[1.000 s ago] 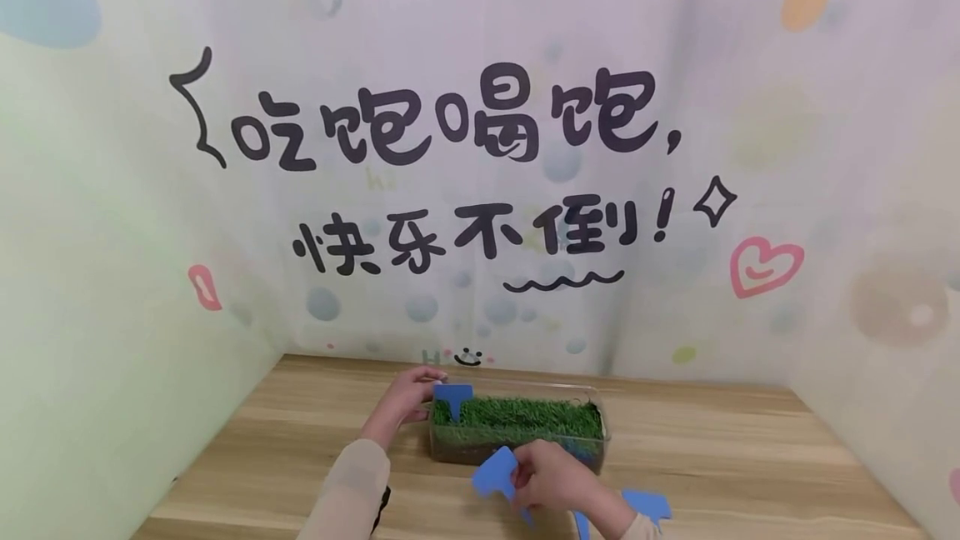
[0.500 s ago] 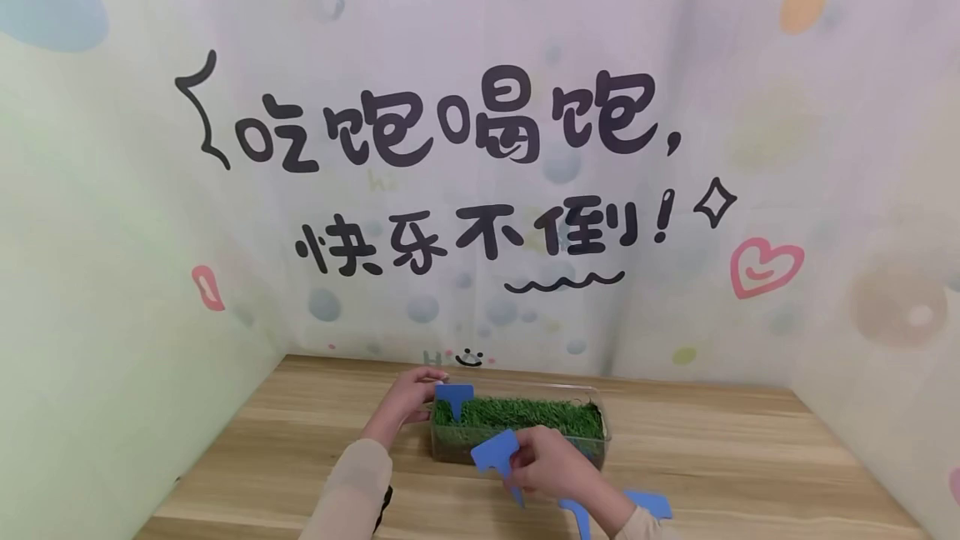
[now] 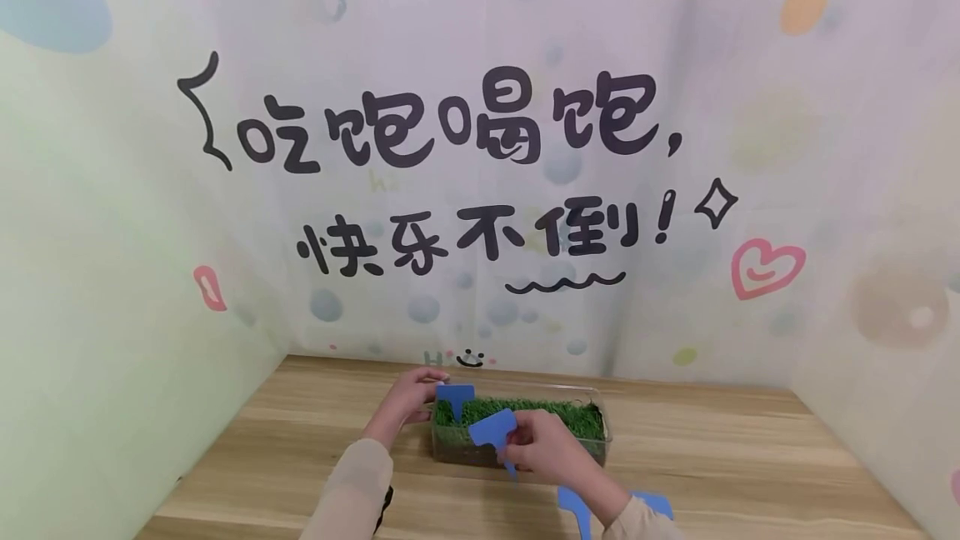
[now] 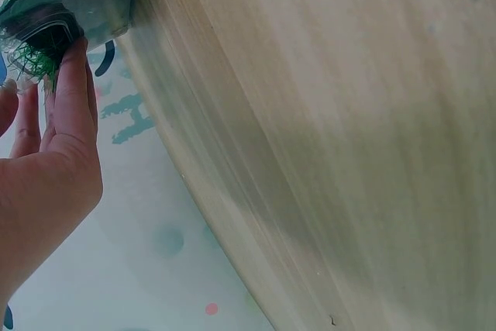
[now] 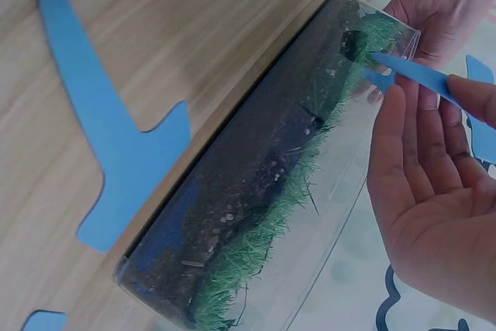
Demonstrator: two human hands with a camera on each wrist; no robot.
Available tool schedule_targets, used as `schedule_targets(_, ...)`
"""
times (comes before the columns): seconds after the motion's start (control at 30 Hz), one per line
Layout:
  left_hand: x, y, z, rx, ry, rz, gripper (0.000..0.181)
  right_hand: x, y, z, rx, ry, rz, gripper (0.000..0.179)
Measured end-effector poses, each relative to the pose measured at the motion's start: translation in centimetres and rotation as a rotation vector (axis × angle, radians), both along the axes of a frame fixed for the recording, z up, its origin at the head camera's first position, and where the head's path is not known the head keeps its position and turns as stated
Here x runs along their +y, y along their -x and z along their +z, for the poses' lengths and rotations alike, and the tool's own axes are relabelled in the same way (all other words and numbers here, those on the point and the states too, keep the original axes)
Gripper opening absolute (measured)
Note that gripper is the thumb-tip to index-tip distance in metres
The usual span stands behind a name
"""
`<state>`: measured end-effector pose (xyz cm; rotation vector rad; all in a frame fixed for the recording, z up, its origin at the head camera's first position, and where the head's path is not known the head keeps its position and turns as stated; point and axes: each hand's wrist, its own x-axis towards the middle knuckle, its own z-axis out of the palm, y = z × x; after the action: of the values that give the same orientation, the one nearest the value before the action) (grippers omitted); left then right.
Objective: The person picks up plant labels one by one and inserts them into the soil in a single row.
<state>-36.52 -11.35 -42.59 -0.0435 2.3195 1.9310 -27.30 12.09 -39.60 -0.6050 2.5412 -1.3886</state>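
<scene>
In my right hand (image 3: 551,450) I pinch a blue T-shaped plant label (image 3: 492,428) by thumb and fingers, its pointed stem downward. It hangs close in front of the clear plastic box (image 3: 472,455), overlapping it in the head view. Green grass (image 3: 525,411) grows over dark soil inside. A second plant label (image 3: 457,394) stands upright at the box's left end. My left hand (image 3: 408,398) holds that end, the fingers (image 4: 74,106) against the wall, partly hidden. Two more plant labels lie on the table: one (image 5: 108,145) shows whole in the right wrist view, the other (image 5: 45,322) partly.
The box stands on a wood-grain table (image 3: 720,432). Behind it hangs a pale printed cloth (image 3: 480,315) with large black characters, and similar cloth closes both sides. The loose labels lie near my right forearm.
My right hand has risen and moved forward to the box, bringing the pinched plant label up in front of it. The left hand stays at the box's left end.
</scene>
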Motion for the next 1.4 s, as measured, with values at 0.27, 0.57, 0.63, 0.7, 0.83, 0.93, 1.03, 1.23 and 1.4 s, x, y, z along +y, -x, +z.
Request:
schedule_targets(0.27,0.1,0.0,-0.1,0.007,-0.008,0.003,0.029,-0.2,0.6,0.5,0.047,0.033,0.003,0.003)
schedule_targets(0.57,0.2,-0.2,0.0,0.006,0.015,0.012,0.030,-0.5,1.3,1.4,0.092,0.038,-0.050,0.006)
schedule_targets(0.63,0.2,-0.2,0.0,0.006,0.013,0.010,0.030,-0.6,1.4,1.5,0.105,0.040,-0.065,0.008)
schedule_targets(0.7,0.2,-0.2,0.0,0.005,0.008,0.009,0.030,-0.6,1.6,1.6,0.115,0.046,-0.083,0.010)
schedule_targets(0.83,0.2,-0.2,0.0,0.006,0.001,0.011,0.029,-0.7,1.9,1.7,0.108,0.061,-0.116,0.011)
schedule_targets(0.93,0.1,-0.2,0.0,0.010,0.003,0.013,0.030,-0.8,2.0,1.8,0.109,0.061,-0.127,0.009)
schedule_targets(1.03,0.1,-0.2,0.0,0.010,0.007,0.013,0.029,-0.9,2.2,1.6,0.118,0.070,-0.140,0.011)
schedule_targets(1.23,0.0,-0.3,0.2,0.008,0.013,0.002,0.028,-1.0,2.8,1.2,0.159,0.083,-0.169,0.020)
schedule_targets(1.4,0.0,-0.4,0.4,0.013,0.023,0.004,0.027,-1.1,3.3,0.9,0.175,0.115,-0.171,0.024)
